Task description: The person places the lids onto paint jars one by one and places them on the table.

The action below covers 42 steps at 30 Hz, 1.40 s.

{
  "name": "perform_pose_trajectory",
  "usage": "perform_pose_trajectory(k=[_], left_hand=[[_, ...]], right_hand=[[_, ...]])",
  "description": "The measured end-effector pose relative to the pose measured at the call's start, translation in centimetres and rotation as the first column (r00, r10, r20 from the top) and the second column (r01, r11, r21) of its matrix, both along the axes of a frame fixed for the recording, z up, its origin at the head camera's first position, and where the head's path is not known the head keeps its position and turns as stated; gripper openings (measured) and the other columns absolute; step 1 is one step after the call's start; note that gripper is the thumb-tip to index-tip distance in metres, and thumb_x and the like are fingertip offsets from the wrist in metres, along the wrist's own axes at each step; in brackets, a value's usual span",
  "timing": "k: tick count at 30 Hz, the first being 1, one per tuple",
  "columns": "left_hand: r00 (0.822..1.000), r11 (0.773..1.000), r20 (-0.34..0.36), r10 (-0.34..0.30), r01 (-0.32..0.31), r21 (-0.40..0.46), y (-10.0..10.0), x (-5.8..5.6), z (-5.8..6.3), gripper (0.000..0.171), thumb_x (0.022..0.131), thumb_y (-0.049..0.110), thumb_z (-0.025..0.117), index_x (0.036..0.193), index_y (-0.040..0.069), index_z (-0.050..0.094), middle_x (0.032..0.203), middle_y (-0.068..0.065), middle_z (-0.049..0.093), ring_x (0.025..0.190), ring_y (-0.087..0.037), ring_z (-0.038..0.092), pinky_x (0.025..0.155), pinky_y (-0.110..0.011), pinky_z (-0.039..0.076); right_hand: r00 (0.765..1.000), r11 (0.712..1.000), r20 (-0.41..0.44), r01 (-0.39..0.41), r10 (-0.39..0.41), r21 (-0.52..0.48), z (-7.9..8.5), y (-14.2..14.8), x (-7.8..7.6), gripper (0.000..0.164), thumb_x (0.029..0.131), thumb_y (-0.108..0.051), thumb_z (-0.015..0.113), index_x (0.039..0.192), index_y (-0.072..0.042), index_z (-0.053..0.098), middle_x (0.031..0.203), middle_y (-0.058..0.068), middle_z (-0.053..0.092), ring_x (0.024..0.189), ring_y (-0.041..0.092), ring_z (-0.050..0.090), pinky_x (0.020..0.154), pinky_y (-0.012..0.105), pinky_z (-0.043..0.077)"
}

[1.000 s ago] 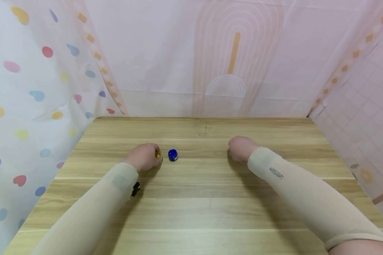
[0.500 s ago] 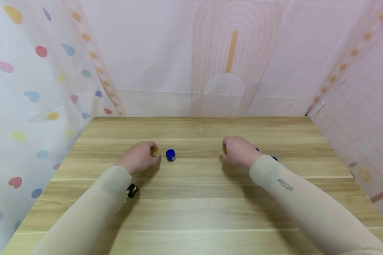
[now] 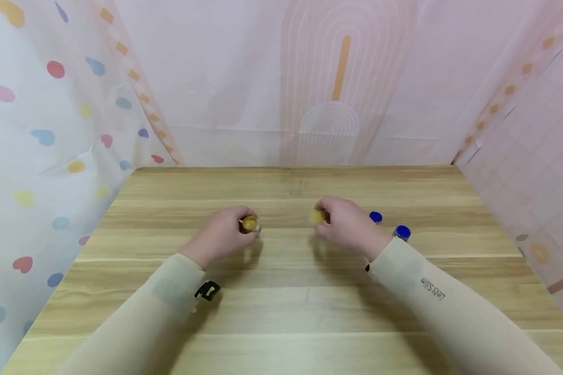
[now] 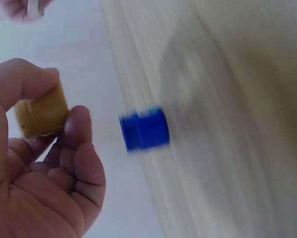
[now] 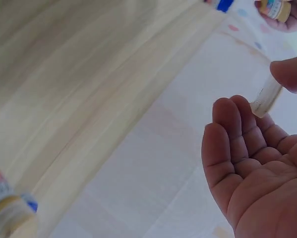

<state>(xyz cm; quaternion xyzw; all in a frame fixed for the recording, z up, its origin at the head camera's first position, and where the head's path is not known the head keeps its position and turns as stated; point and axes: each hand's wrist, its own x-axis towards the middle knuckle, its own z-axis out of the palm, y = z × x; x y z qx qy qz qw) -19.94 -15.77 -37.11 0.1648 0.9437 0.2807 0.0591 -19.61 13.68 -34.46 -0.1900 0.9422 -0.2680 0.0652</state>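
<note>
My left hand (image 3: 222, 234) grips a small jar (image 3: 250, 224) with a yellow-ochre top, held between thumb and fingers above the table. In the left wrist view the same jar (image 4: 43, 113) looks ochre all over. A small blue jar (image 4: 145, 130) is near that hand; the hand hides it in the head view. My right hand (image 3: 349, 225) pinches a thin, pale yellowish disc (image 3: 316, 216) like a jar lid. The right wrist view shows this lid (image 5: 267, 96) nearly edge-on between thumb and fingers, with a gap between the two hands.
Beside my right wrist are a blue round lid-like piece (image 3: 376, 217) and a small blue-topped jar (image 3: 402, 232). They are on the wooden table (image 3: 281, 307). Patterned cloth (image 3: 225, 78) hangs behind and on both sides.
Both hands have drawn nearer each other, the left carrying the jar rightward, the right carrying the lid leftward. The blue jar is now hidden in the head view; blue pieces by my right wrist have come into sight.
</note>
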Motion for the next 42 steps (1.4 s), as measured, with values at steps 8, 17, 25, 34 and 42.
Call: perform_pose_trajectory(k=[8, 17, 25, 34, 42], left_hand=[[0.995, 0.988, 0.052, -0.083, 0.076, 0.135, 3.7, 1.2, -0.2, 0.029, 0.093, 0.02, 0.079, 0.118, 0.01, 0.07, 0.101, -0.001, 0.072, 0.091, -0.015, 0.067, 0.086, -0.036, 0.058], [0.991, 0.969, 0.045, -0.127, 0.114, 0.219, 6.2, 1.9, -0.4, 0.024, 0.091, 0.014, 0.081, 0.112, 0.011, 0.072, 0.091, 0.002, 0.069, 0.079, -0.012, 0.061, 0.072, -0.025, 0.054], [0.99, 0.964, -0.003, -0.144, 0.141, 0.224, 7.1, 2.2, -0.5, 0.016, 0.091, 0.012, 0.08, 0.101, 0.01, 0.069, 0.083, 0.001, 0.063, 0.073, -0.011, 0.056, 0.067, -0.024, 0.049], [0.991, 0.97, -0.005, -0.13, 0.128, 0.206, 7.3, 2.3, -0.6, 0.016, 0.091, 0.011, 0.08, 0.101, 0.01, 0.068, 0.085, 0.001, 0.064, 0.075, -0.011, 0.057, 0.068, -0.025, 0.05], [0.995, 0.974, -0.013, -0.102, 0.103, 0.201, 7.7, 2.5, -0.6, 0.015, 0.091, 0.011, 0.08, 0.099, 0.01, 0.067, 0.085, 0.001, 0.064, 0.075, -0.012, 0.057, 0.069, -0.026, 0.05]], right_hand=[[0.993, 0.99, -0.084, -0.088, 0.078, -0.114, 0.2, -1.5, 1.8, 0.025, 0.097, -0.018, 0.074, 0.119, -0.005, 0.069, 0.102, 0.005, 0.067, 0.095, 0.021, 0.062, 0.085, 0.037, 0.054], [0.988, 0.985, -0.095, -0.129, 0.118, -0.117, 0.2, -2.8, 3.1, 0.026, 0.099, -0.017, 0.073, 0.123, -0.007, 0.07, 0.109, 0.005, 0.067, 0.101, 0.022, 0.061, 0.088, 0.036, 0.054], [0.983, 0.985, -0.119, -0.147, 0.137, -0.085, -0.3, -2.6, 3.4, 0.03, 0.097, -0.016, 0.076, 0.126, -0.009, 0.07, 0.109, 0.002, 0.066, 0.1, 0.019, 0.059, 0.088, 0.034, 0.052], [0.982, 0.985, -0.13, -0.151, 0.139, -0.088, -0.4, -2.6, 3.5, 0.034, 0.097, -0.017, 0.076, 0.129, -0.01, 0.069, 0.112, 0.001, 0.067, 0.102, 0.019, 0.06, 0.089, 0.035, 0.052], [0.99, 0.989, -0.089, -0.117, 0.109, -0.095, -0.5, -2.5, 3.6, 0.035, 0.097, -0.017, 0.076, 0.13, -0.01, 0.069, 0.111, 0.002, 0.066, 0.103, 0.022, 0.062, 0.089, 0.036, 0.053]])
